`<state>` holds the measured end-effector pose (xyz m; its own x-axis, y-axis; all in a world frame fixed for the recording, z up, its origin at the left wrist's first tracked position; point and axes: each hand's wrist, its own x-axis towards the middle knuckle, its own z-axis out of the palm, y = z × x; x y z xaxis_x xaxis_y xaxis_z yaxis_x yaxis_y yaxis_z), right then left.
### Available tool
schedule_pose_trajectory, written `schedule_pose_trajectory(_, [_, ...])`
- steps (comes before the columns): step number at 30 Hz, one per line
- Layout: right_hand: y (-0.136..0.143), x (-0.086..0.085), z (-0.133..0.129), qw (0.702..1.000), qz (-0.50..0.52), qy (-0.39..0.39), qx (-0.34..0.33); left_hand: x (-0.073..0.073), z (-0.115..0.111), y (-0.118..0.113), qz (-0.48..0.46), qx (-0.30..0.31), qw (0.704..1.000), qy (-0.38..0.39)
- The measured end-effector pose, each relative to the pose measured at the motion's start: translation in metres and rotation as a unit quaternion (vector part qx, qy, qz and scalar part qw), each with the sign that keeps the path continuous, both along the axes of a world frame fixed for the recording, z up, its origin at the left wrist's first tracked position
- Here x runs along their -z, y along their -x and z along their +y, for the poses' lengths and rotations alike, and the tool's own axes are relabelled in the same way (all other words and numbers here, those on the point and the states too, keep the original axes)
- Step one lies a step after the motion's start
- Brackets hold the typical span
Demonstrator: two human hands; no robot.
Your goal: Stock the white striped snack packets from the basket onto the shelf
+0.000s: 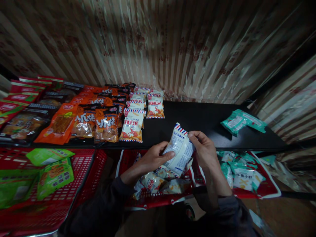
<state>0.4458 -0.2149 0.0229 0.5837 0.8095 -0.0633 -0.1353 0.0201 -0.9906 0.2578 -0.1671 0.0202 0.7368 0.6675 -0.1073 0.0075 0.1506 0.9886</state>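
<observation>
Between my two hands is a white snack bag (pixel 179 151) with red and blue stripes along its ends, its printed back turned up. My left hand (pixel 156 155) grips its left side, thumb lying across the front. At the upper right corner, my right hand (pixel 202 144) pinches the bag's edge. Below it, a red basket (pixel 138 206) holds more snack bags (pixel 151 181) of this striped kind. On the black shelf (pixel 182 115) beyond, matching bags (pixel 132 125) stand in two rows, front sides toward me.
Left of those rows stand orange snack packs (pixel 106 123), dark packs (pixel 27 121) and red packs (pixel 14 105). Two teal bags (pixel 237 121) lie at the shelf's right. Green bags (pixel 55 177) sit in a red basket (pixel 81 164) at left; another basket (pixel 269 177) at right holds teal-and-white bags (pixel 247 176).
</observation>
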Motion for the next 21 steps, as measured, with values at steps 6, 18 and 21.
schedule_pose_trajectory(6, [-0.0037,-0.0085,-0.0026,0.998,-0.021,0.020,-0.060,0.0052,0.0023,0.0010,0.063,0.003,0.994,-0.088])
schedule_pose_trajectory(18, [0.0021,-0.0035,0.0012,0.995,-0.090,-0.013,0.040,0.0001,-0.0007,0.0007,0.129,0.029,0.977,-0.167])
schedule_pose_trajectory(21, [0.0016,-0.0050,0.0002,0.995,-0.087,-0.016,0.037,-0.0005,-0.0002,0.0015,0.114,0.028,0.981,-0.155])
